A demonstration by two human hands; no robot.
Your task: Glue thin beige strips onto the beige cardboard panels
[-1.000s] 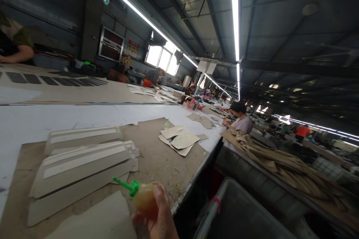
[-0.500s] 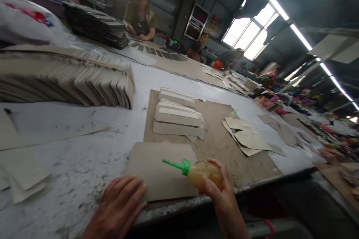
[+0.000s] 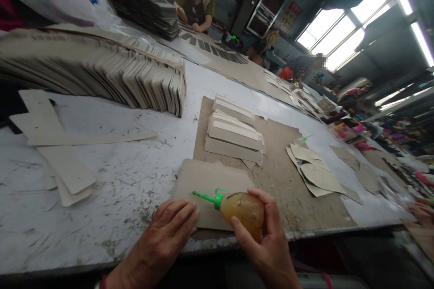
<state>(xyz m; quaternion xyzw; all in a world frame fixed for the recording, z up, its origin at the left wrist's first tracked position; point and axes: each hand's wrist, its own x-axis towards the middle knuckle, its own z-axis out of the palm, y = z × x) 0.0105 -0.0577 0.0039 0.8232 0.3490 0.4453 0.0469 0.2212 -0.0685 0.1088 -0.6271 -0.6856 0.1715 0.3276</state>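
My right hand (image 3: 266,235) is wrapped round a squeeze bottle (image 3: 242,214) with a green nozzle, holding amber liquid. The bottle lies tilted almost level, its nozzle pointing left over a flat beige cardboard sheet (image 3: 217,174). Whether the tip touches the sheet I cannot tell. At the sheet's lower left corner rests my left hand (image 3: 169,230), fingers stretched out flat and close together, holding nothing. Beyond the sheet lies a pile of beige strips (image 3: 233,137), some with white bands. To its right are several pale curved pieces (image 3: 315,171).
A long row of stacked card pieces (image 3: 135,81) stands at the back left. Loose beige strips (image 3: 68,158) cross on the white table (image 3: 135,180). A second green-tipped bottle (image 3: 305,139) lies behind the curved pieces. Across the table a person (image 3: 195,4) works beside a dark stack (image 3: 145,6).
The view has shifted, so the table's things appear farther right. Over the sheet, the bottle has moved left and closer to me. My left hand stays at the sheet's corner.
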